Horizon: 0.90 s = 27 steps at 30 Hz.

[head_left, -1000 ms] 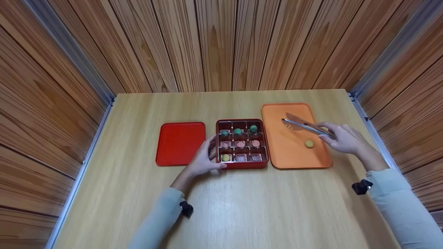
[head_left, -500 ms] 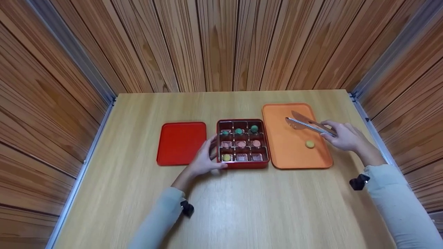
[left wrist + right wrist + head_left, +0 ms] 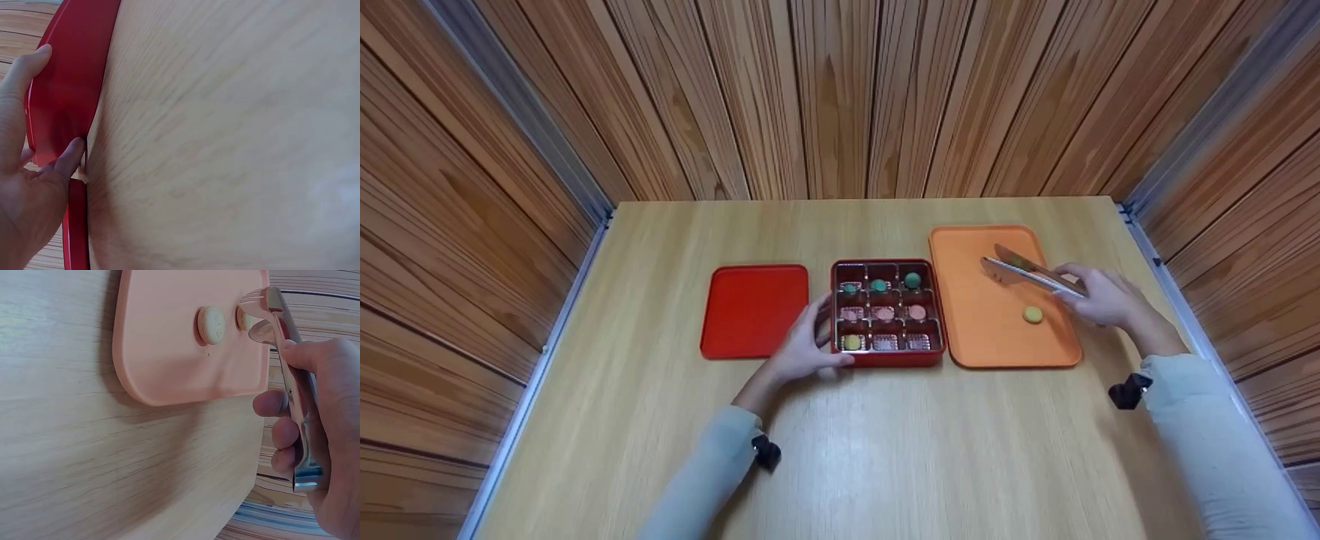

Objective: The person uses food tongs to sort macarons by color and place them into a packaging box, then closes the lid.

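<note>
My left hand holds the near left corner of a red divided box, thumb on its front wall and fingers at its left side. Green macarons sit in the back row, pink macarons in the middle, and a yellow macaron at front left. In my right hand are metal tongs, tips spread over the orange tray. One yellow macaron lies on the tray near my hand. Beyond it in the right wrist view, another macaron is partly hidden behind the tong tips.
A flat red lid lies left of the box, close behind my left hand. The orange tray stands right against the box's right side. Wooden panels enclose the table at the back and sides.
My right hand and the tongs have shifted slightly to the right over the tray, and the tong tips have drawn back a little. The left hand and the box stay in place.
</note>
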{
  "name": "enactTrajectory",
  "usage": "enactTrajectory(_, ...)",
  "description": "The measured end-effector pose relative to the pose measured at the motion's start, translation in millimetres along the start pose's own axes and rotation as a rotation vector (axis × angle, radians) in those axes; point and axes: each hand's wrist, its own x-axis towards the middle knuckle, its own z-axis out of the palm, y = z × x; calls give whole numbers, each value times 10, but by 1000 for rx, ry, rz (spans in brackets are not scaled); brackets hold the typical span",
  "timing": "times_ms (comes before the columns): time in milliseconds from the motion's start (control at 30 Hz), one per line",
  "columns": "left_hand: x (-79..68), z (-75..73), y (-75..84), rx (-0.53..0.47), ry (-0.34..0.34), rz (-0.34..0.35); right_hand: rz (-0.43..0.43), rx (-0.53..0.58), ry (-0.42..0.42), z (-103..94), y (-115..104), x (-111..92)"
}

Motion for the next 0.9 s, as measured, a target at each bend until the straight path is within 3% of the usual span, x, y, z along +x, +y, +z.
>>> enactTrajectory(167, -6, 5, 6, 26, 1, -20, 10, -15, -15, 10, 33, 0)
enactTrajectory(567, -6, 0, 11, 22, 8, -3, 25, 72, -94, -16, 31, 31)
enactTrajectory(900, -2, -9, -3, 2, -7, -1, -6, 65, -86, -18, 14, 18)
